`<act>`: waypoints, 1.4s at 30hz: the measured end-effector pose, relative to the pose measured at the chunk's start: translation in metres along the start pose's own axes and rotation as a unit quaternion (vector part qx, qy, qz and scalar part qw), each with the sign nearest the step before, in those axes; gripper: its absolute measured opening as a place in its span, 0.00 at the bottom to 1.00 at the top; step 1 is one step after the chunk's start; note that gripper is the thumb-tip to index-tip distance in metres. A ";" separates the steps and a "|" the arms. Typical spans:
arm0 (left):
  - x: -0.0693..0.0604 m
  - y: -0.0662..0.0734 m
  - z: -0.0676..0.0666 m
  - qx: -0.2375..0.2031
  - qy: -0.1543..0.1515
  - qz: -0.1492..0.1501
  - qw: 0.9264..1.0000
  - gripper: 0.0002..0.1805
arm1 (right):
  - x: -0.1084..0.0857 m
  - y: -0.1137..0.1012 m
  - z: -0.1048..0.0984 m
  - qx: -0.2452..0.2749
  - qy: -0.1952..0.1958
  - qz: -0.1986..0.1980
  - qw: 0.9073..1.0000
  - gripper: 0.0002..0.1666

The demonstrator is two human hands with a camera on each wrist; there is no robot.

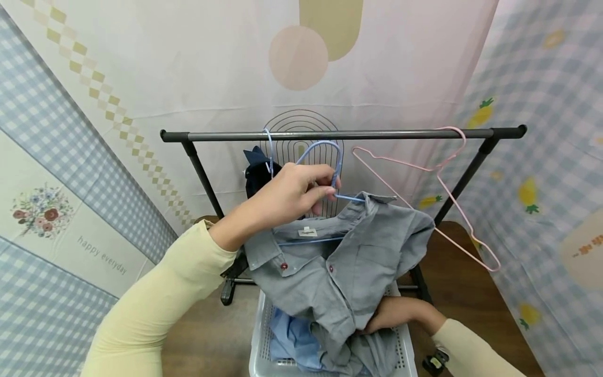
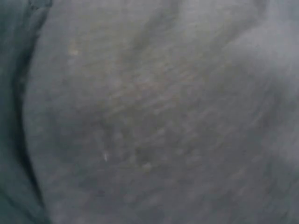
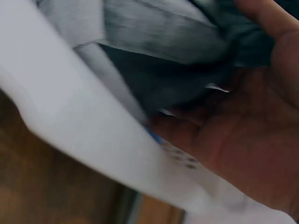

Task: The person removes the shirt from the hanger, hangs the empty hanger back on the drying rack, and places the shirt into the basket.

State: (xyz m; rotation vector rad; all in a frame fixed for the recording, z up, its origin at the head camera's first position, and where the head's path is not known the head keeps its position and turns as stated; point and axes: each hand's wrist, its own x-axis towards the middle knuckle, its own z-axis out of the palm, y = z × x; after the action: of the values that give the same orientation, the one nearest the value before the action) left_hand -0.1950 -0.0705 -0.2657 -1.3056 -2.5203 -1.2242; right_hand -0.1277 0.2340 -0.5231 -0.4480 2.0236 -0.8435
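My left hand (image 1: 303, 191) grips a blue hanger (image 1: 341, 157) just below its hook, a little under the rail. On that hanger sits a grey button-up shirt (image 1: 377, 246), its collar spread and its lower part trailing into a basket. Only blurred grey cloth (image 2: 149, 112) fills the left wrist view. My right hand (image 1: 400, 312) is at the shirt's lower front, over the basket. In the right wrist view the right hand (image 3: 247, 126) has its thumb apart from fairly straight fingers, which touch the cloth (image 3: 163, 32); the fingertips are partly hidden.
A black rail (image 1: 391, 134) runs across the front. From it hang a pink hanger (image 1: 464, 217) on the right and a blue hanger (image 1: 270, 149) with a dark garment (image 1: 259, 175) on the left. Below stands a light basket (image 1: 256, 340) with blue cloth (image 1: 294, 340) inside.
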 end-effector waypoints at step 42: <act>-0.007 -0.004 0.011 -0.026 0.038 0.046 0.998 0.07 | -0.132 -0.173 -0.102 -0.335 0.431 -0.351 0.761 0.36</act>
State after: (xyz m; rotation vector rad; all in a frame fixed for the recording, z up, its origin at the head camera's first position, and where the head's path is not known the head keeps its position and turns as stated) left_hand -0.1898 -0.0691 -0.2784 -1.3441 -2.3634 -1.3034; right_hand -0.1402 0.2299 -0.2836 -1.5241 3.0953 -0.7820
